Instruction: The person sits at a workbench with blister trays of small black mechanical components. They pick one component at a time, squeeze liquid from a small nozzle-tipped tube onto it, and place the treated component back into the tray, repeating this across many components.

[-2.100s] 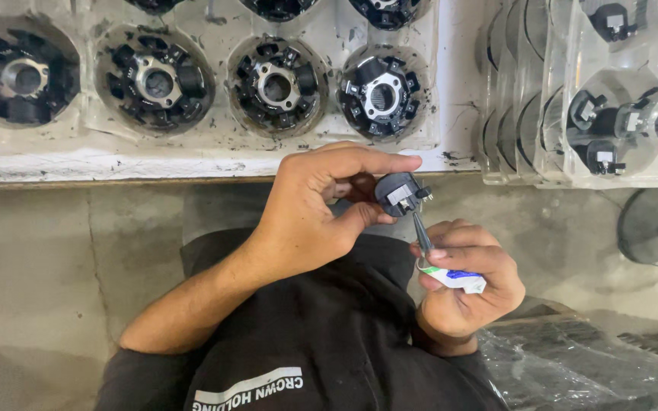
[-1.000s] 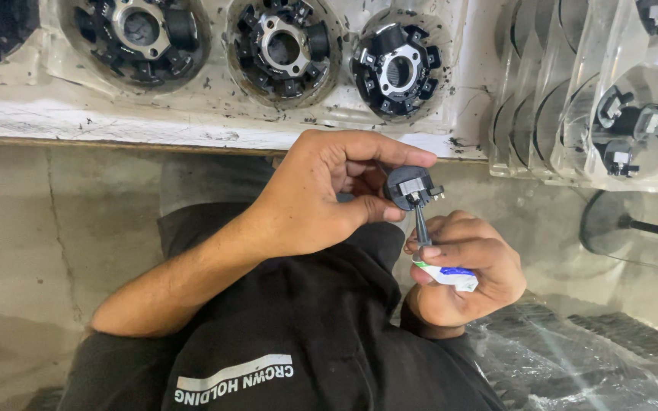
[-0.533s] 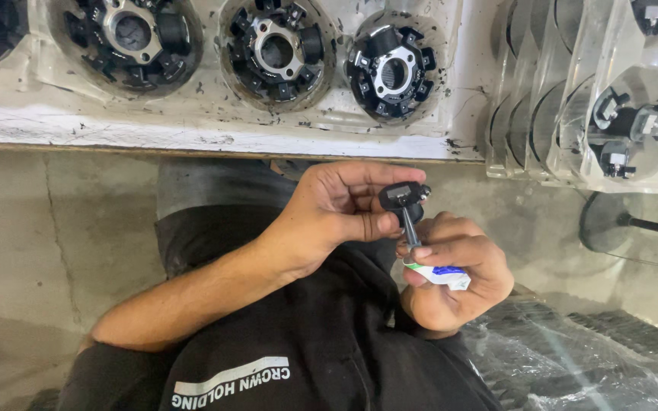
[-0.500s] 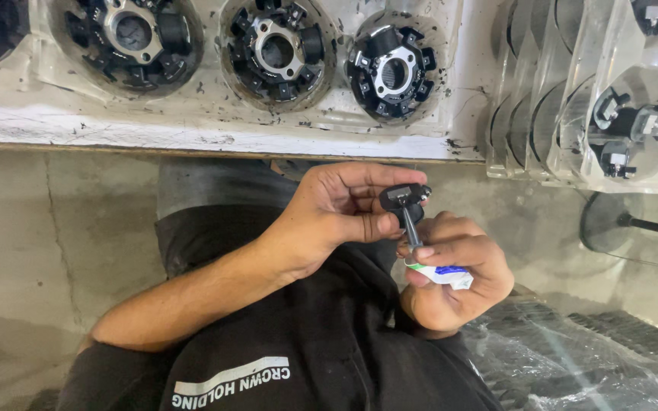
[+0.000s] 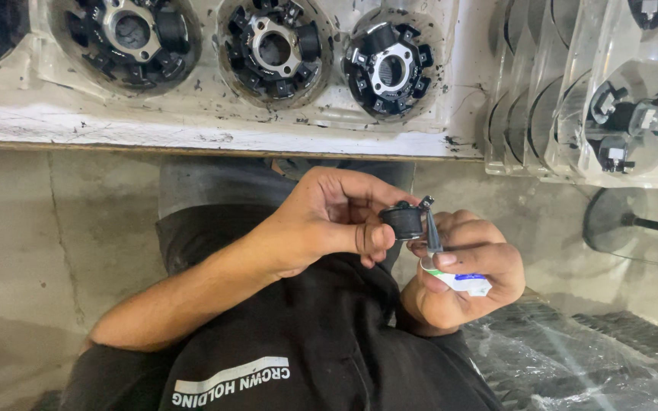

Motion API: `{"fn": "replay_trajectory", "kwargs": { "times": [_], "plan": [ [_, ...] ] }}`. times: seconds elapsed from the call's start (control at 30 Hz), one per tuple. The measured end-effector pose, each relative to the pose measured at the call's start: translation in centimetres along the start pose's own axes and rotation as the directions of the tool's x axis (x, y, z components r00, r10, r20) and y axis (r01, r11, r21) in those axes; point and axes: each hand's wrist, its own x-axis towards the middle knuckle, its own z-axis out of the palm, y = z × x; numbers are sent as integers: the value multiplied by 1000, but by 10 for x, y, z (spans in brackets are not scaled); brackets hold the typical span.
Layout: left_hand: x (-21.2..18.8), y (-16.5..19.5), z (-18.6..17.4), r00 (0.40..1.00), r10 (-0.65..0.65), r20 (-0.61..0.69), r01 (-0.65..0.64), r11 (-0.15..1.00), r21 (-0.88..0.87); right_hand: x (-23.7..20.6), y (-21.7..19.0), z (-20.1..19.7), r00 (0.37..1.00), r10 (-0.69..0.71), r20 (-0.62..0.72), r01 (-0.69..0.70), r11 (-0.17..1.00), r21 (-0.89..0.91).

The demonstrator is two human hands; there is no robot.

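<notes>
Centre of the frame: the left hand (image 5: 321,221) pinches a small black part (image 5: 404,221) between thumb and fingers. Just right of it, the right hand (image 5: 462,278) is closed around a small tube (image 5: 462,280) whose thin nozzle touches the part. Along the top, a white tray (image 5: 215,137) holds round black metal pieces (image 5: 388,70).

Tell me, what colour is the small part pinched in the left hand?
Black, with a bit of metal at its edge: the small part, seen in the head view.
</notes>
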Motion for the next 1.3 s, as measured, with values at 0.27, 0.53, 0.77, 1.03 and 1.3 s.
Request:
{"fn": "replay_trajectory", "kwargs": {
  "times": [0.27, 0.53, 0.77, 1.03, 1.3],
  "plan": [
    [-2, 6, 0, 999, -48, -5, 48, 999, 16, -2, -3, 1, 1000, 12, 0, -12, 999, -33],
    [-1, 1, -5, 999, -49, -8, 49, 999, -16, -2, -2, 4, 1000, 10, 1, -10, 998, -64],
    [0, -4, -12, 999, -50, 18, 51, 996, -73, -6, -3, 3, 999, 41, 17, -40, 996, -75],
    [1, -2, -10, 998, -22, 64, 27, 996, -86, -8, -8, -1, 993, 119, 20, -116, 985, -127],
    [41, 28, 10, 920, 374, 121, -387, 814, 432, -15, 4, -26, 966, -110, -232, 145, 979, 141]
  ]
}}
